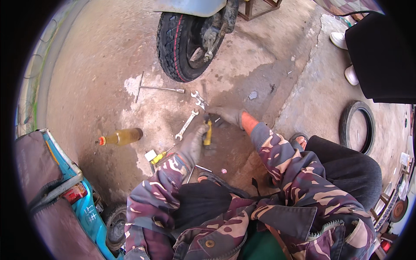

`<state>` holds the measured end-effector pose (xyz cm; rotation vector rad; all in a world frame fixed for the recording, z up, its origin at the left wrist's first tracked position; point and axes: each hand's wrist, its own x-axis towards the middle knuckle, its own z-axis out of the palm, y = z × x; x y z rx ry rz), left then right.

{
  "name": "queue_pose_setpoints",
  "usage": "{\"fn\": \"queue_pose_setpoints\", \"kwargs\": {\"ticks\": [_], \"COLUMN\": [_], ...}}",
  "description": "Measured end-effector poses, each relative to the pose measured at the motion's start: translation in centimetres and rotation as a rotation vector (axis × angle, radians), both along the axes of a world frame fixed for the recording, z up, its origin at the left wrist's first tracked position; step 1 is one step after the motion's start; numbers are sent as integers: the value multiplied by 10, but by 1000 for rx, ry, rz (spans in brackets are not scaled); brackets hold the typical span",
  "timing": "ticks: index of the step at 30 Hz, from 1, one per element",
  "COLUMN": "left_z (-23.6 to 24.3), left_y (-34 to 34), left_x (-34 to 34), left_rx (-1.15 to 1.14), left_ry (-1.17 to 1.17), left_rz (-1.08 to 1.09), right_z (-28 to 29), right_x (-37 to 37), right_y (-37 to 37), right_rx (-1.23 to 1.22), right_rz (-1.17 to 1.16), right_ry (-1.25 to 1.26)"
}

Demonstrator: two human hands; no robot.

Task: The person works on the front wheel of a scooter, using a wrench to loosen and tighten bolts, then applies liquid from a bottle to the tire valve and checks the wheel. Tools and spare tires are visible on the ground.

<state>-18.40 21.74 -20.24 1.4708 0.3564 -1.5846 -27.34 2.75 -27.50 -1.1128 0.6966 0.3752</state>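
My left hand [193,145], in a grey glove, is closed around a yellow-handled tool [208,133] with a dark upper end; its exact kind is hard to make out. My right hand [229,115], gloved too, reaches in from the right, its fingertips pinched at the near end of open-ended wrenches [199,100] on the ground. Left of them lies another open-ended wrench [186,125], slanting. A screwdriver with a yellow handle [158,157] lies beside my left wrist. Farther off is a T-handle socket wrench [161,89].
A scooter's wheel [180,47] stands ahead. An amber bottle [122,136] lies at the left, near a blue vehicle [89,212]. A loose tyre [357,126] rests at the right, below a person's shoes [339,40]. A small white box [150,155] sits by the screwdriver.
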Motion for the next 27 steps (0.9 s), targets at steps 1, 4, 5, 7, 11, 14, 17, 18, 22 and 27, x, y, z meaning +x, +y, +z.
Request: {"fn": "queue_pose_setpoints", "kwargs": {"ticks": [1,4,5,7,11,14,17,18,22,27], "left_z": [2,-15,-30,-56,-101,-123,-129,-129,-125,-132], "left_y": [-3,-12,-22,-31,-63,-93,-109,-113,-121,-124], "left_x": [-8,-9,-6,4,27,32,37,39,42,55], "left_rx": [-56,-258,-336,-348,-289,-228,-168,-174,-274,-264], "left_ry": [17,14,-87,-156,-557,-817,-836,-837,-835,-857], "left_rz": [5,9,-16,-35,-294,-436,-264,-160,-15,-65], "right_z": [3,17,22,32,35,20,8,7,19,33], "right_x": [0,0,1,2,-4,3,14,17,24,30], "right_y": [-7,-24,-28,-33,-39,-45,-52,-54,-58,-58], "right_rx": [34,156,181,157,-319,-485,-705,-706,-712,-549], "right_rz": [-21,-255,-358,-440,-104,-100,-110,-121,-135,-170], "right_ry": [-2,-53,-78,-112,-140,-140,-126,-65,-164,-58]}}
